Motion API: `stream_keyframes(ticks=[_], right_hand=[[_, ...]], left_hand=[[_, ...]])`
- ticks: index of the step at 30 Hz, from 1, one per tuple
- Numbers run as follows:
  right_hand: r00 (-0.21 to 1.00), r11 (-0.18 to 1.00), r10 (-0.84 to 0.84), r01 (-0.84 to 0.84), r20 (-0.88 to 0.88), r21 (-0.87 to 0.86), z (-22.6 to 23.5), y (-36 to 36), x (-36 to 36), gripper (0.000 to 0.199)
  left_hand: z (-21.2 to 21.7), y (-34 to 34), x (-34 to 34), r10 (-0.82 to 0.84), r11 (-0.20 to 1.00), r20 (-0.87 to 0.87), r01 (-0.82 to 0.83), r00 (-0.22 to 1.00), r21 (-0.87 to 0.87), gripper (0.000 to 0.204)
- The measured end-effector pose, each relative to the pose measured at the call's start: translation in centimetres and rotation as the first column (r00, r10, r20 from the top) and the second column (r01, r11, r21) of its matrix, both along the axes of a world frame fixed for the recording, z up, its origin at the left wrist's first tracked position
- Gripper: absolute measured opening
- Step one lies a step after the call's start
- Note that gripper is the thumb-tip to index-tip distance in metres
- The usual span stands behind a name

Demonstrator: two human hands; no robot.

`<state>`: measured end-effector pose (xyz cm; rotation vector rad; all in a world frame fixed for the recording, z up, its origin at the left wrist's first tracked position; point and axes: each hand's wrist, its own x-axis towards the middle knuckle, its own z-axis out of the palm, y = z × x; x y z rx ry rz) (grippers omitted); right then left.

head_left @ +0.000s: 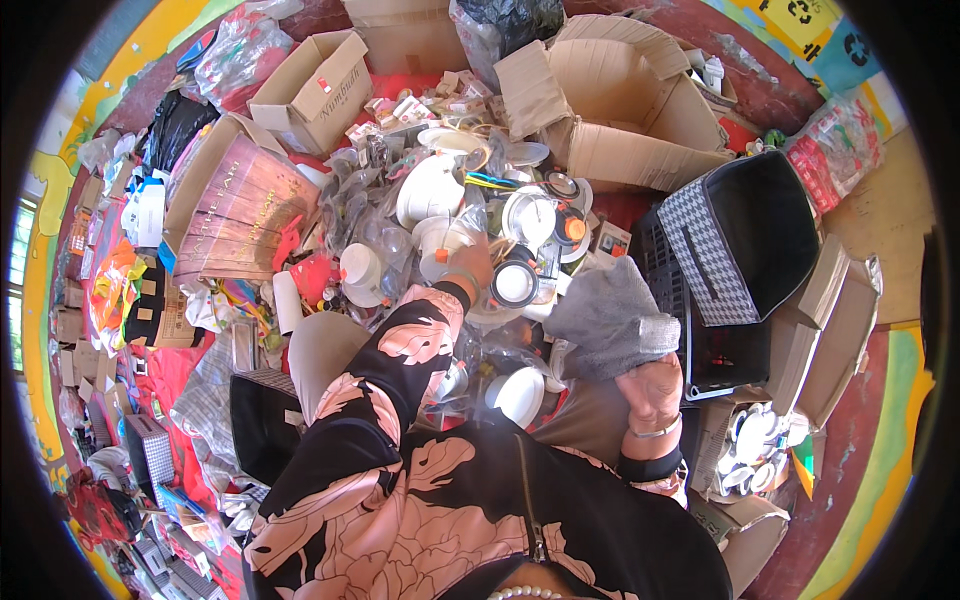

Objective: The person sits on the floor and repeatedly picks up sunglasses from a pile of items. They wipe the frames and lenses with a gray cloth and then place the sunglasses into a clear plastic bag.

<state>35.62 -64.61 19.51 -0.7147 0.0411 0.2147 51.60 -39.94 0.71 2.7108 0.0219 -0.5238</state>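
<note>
My right hand (pixel 652 392) is closed on a grey cloth (pixel 605 310), which hangs in front of it toward the pile. My left hand (pixel 470 264) reaches into the middle of the heap, beside a white plastic tub (pixel 440 240). Its fingers are partly hidden among the items, so I cannot tell whether it grips anything. Around it lie a large white round container (pixel 430 190), a black-rimmed round lid (pixel 515 283), a white cup (pixel 362 268) and crumpled clear plastic. Close to my legs is a white bowl (pixel 517 397).
A big open cardboard box (pixel 630 110) stands at the back right, and a smaller carton (pixel 312 92) at the back left. To the right are a black fabric bin (pixel 745 235) and a box of white pieces (pixel 755 440). A pink printed box (pixel 245 205) stands left.
</note>
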Motion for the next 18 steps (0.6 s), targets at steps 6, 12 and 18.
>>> stream_keyframes(ticks=[6,12,18], right_hand=[[0.993,0.999,0.035,-0.037,0.112,0.019,0.2,1.5,-0.3,0.049],[0.987,0.977,-0.148,0.156,0.061,-0.147,2.0,-1.4,-2.1,0.05],[0.988,0.987,-0.127,0.135,0.093,-0.09,1.8,-0.7,-4.6,0.049]], left_hand=[[0.4,2.2,-0.5,0.066,0.975,0.042,-0.056,0.997,-0.217,0.046],[9.3,6.5,-5.1,-0.15,-0.174,-0.36,-0.383,0.921,-0.907,0.039],[18.9,7.6,-12.3,-0.141,-0.479,-0.362,-0.383,0.921,-0.79,0.045]])
